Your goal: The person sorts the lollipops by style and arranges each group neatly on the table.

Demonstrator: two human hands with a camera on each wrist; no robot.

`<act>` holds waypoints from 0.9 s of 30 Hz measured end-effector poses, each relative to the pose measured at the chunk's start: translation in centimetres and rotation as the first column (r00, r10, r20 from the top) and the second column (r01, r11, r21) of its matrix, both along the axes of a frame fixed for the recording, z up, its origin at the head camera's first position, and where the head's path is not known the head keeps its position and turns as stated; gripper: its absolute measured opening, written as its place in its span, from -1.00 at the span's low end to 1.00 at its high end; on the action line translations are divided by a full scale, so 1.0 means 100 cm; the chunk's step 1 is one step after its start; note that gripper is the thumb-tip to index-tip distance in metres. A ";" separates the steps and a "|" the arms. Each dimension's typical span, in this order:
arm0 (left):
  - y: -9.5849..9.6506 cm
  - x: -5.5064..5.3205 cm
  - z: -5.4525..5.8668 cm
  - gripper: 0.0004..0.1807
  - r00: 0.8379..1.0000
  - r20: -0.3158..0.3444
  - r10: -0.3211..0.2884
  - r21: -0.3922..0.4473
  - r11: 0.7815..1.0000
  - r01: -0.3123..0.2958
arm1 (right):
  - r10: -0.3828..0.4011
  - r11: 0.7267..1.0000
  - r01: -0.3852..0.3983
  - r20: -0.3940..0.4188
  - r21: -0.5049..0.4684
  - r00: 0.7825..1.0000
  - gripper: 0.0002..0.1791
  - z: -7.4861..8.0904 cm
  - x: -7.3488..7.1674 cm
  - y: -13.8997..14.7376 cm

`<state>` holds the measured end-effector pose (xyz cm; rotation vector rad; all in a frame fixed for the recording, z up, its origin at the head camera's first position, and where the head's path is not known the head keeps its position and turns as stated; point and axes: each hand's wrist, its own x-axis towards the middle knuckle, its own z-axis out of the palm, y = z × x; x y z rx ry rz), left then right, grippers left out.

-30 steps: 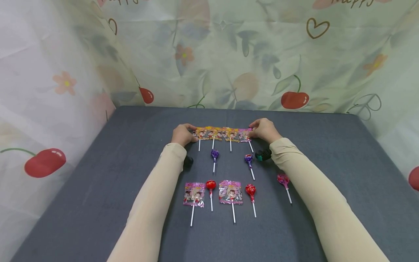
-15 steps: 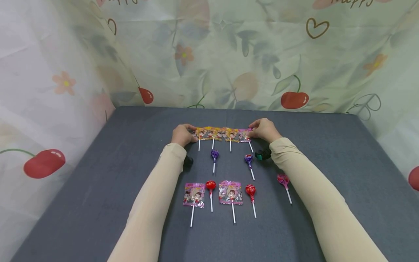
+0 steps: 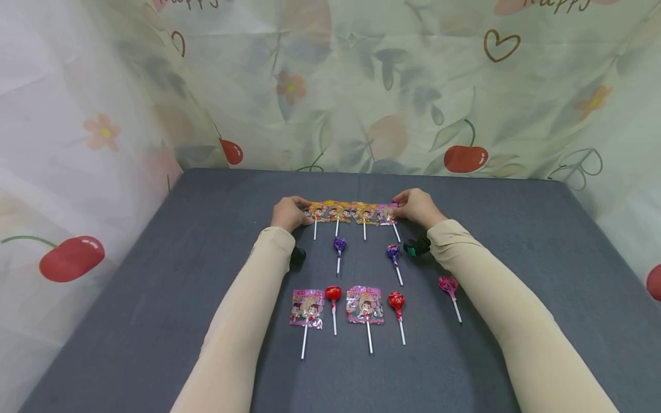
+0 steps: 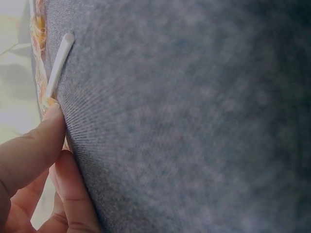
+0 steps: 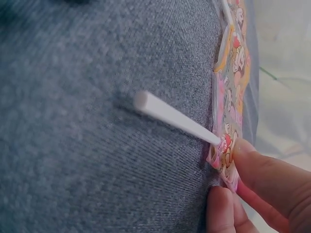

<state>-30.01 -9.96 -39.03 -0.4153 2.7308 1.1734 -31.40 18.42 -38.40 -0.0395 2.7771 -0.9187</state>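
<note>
A row of several flat wrapped lollipops [image 3: 351, 212] with cartoon wrappers lies side by side far out on the grey table [image 3: 155, 275]. My left hand [image 3: 289, 213] pinches the left end of the row [image 4: 47, 103], and my right hand [image 3: 417, 206] pinches the right end [image 5: 227, 148]. White sticks [image 5: 175, 119] point back toward me. Nearer me lie two purple ball lollipops [image 3: 338, 246] [image 3: 393, 252], then two pink flat wrapped ones [image 3: 307, 307] [image 3: 365, 304], two red balls [image 3: 333, 293] [image 3: 396, 300] and a pink ball lollipop [image 3: 447, 283].
A printed curtain with cherries and flowers [image 3: 361, 86] hangs round the back and sides of the table. Wrist cameras [image 3: 416, 247] [image 3: 297, 256] sit under both forearms. Bare grey cloth stretches left and right of the lollipops.
</note>
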 end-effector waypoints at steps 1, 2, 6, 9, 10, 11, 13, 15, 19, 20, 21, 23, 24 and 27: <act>0.000 0.000 0.000 -0.52 1.000 -0.001 -0.001 -0.002 1.000 0.001 | 0.004 1.000 -0.004 0.000 0.007 1.000 -0.52 0.000 0.001 0.000; 0.000 0.000 0.000 -0.52 1.000 -0.002 -0.003 -0.005 1.000 0.003 | 0.007 1.000 -0.007 0.000 0.010 1.000 -0.53 0.000 0.001 -0.001; 0.001 0.001 0.000 -0.52 1.000 -0.002 -0.004 -0.006 1.000 0.004 | 0.016 1.000 -0.015 -0.006 0.021 1.000 -0.54 -0.001 0.002 0.000; 0.001 0.002 0.001 -0.53 1.000 0.001 -0.001 0.000 1.000 0.001 | 0.029 0.999 -0.029 -0.011 0.021 1.000 -0.54 -0.001 0.002 0.000; 0.001 0.002 0.002 -0.53 1.000 0.003 0.001 0.002 1.000 -0.001 | 0.034 0.999 -0.033 -0.012 0.017 0.999 -0.53 -0.001 0.003 0.000; 0.001 0.002 0.002 -0.53 1.000 0.006 0.002 0.006 1.000 -0.002 | 0.039 0.999 -0.039 -0.017 0.013 0.999 -0.53 -0.001 0.003 0.000; 0.001 0.002 0.002 -0.53 1.000 0.008 0.006 0.009 1.000 -0.006 | 0.049 0.999 -0.049 -0.032 0.000 0.998 -0.52 0.000 0.004 0.000; 0.001 0.002 0.002 -0.53 1.000 0.009 0.008 0.008 1.000 -0.008 | 0.056 0.998 -0.057 -0.048 -0.021 0.997 -0.52 0.002 0.007 0.000; 0.001 0.002 0.002 -0.53 1.000 0.006 0.006 -0.003 1.000 -0.006 | 0.072 0.994 -0.079 -0.080 -0.077 0.994 -0.51 0.007 0.015 -0.003; 0.001 0.002 0.002 -0.53 1.000 0.006 0.005 -0.004 1.000 -0.005 | 0.080 0.992 -0.088 -0.088 -0.092 0.993 -0.51 0.009 0.017 -0.003; 0.002 0.002 0.002 -0.53 1.000 0.005 0.005 -0.004 1.000 -0.005 | 0.088 0.989 -0.099 -0.096 -0.110 0.991 -0.51 0.011 0.020 -0.003; 0.001 0.002 0.002 -0.53 1.000 0.003 0.004 -0.005 1.000 -0.004 | 0.109 0.981 -0.125 -0.113 -0.147 0.988 -0.51 0.015 0.026 -0.005; 0.001 0.002 0.002 -0.53 1.000 0.003 0.004 -0.004 1.000 -0.004 | 0.119 0.976 -0.138 -0.120 -0.167 0.986 -0.51 0.017 0.029 -0.006; 0.001 0.002 0.002 -0.53 1.000 0.000 0.001 -0.004 1.000 -0.001 | 0.154 0.955 -0.182 -0.133 -0.235 0.979 -0.53 0.024 0.040 -0.008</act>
